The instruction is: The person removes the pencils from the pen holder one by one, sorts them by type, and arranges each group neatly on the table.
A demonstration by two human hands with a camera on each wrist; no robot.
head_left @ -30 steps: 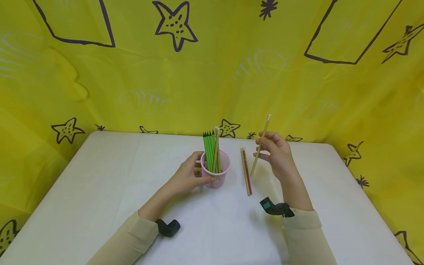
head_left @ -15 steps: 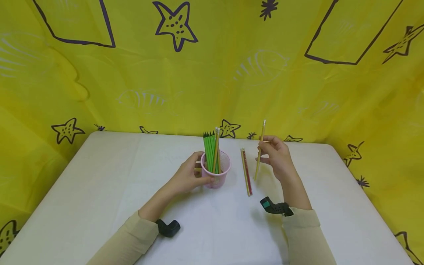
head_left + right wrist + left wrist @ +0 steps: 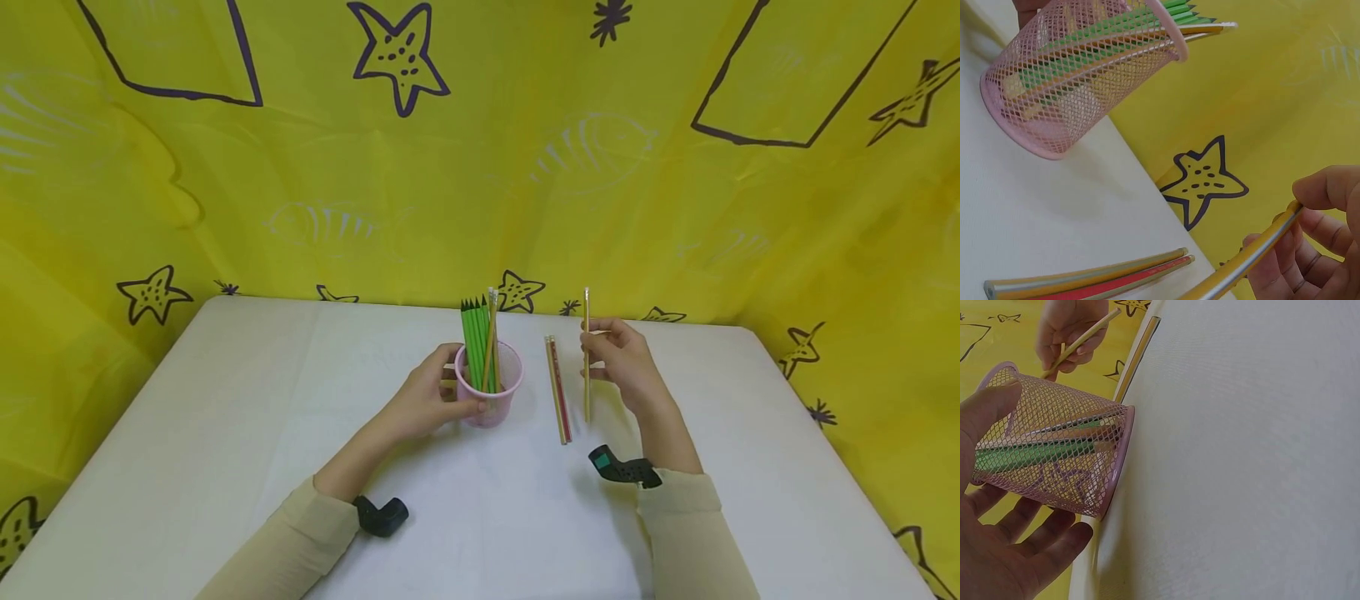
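Observation:
My left hand point(image 3: 431, 396) grips a pink mesh pencil cup point(image 3: 1054, 419) from its left side, thumb across the front and fingers round the back. Inside the cup lean several green pencils point(image 3: 474, 342) with black tips up, plus yellow pencils point(image 3: 490, 346) with white ends up. Between thumb and fingers, my right hand point(image 3: 618, 358) pinches a single yellow pencil point(image 3: 587, 358), held upright to the right of the cup. Side by side on the table, between cup and right hand, lie a yellow pencil point(image 3: 1085, 275) and a red one point(image 3: 561, 400).
A white cloth covers the table point(image 3: 225, 467). Behind it hangs a yellow curtain point(image 3: 450, 183) printed with dark stars and pale fish. Each wrist carries a black camera, one at the left cuff point(image 3: 333, 508) and one at the right.
The pencil in my right hand has swung from a slant to nearly vertical, and that hand has come slightly lower and nearer. My left hand and the cup stay put.

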